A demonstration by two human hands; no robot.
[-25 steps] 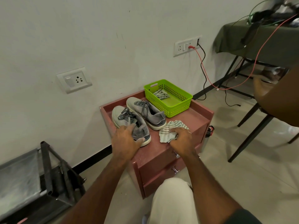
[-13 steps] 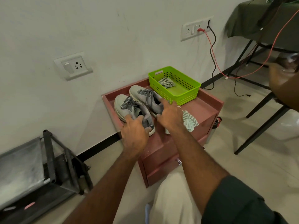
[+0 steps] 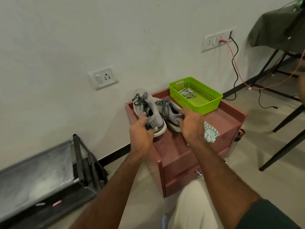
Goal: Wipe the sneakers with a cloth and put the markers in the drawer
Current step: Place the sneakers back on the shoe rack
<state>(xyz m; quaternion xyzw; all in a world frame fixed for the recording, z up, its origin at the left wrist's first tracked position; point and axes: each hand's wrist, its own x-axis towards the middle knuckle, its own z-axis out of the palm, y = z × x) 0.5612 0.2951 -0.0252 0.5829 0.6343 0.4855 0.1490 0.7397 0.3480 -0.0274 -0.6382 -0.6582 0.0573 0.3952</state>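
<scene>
Two grey sneakers sit on the reddish drawer cabinet (image 3: pixel 219 123). My left hand (image 3: pixel 142 131) grips the heel of the left sneaker (image 3: pixel 148 109), which is lifted and tilted with its toe up. My right hand (image 3: pixel 191 124) holds the heel collar of the right sneaker (image 3: pixel 168 109), which rests on the cabinet top. A striped cloth (image 3: pixel 210 132) lies crumpled on the top just right of my right hand. No markers are visible.
A green plastic basket (image 3: pixel 208 103) holding another striped cloth (image 3: pixel 186 93) stands at the cabinet's back right. The cabinet's drawers (image 3: pixel 181 176) are closed. A dark metal rack (image 3: pixel 49 176) stands on the floor at left; chair legs (image 3: pixel 283 146) and cables at right.
My right hand left the cloth on the cabinet and moved over to the right sneaker's heel. My left hand has lifted and tilted the left sneaker.
</scene>
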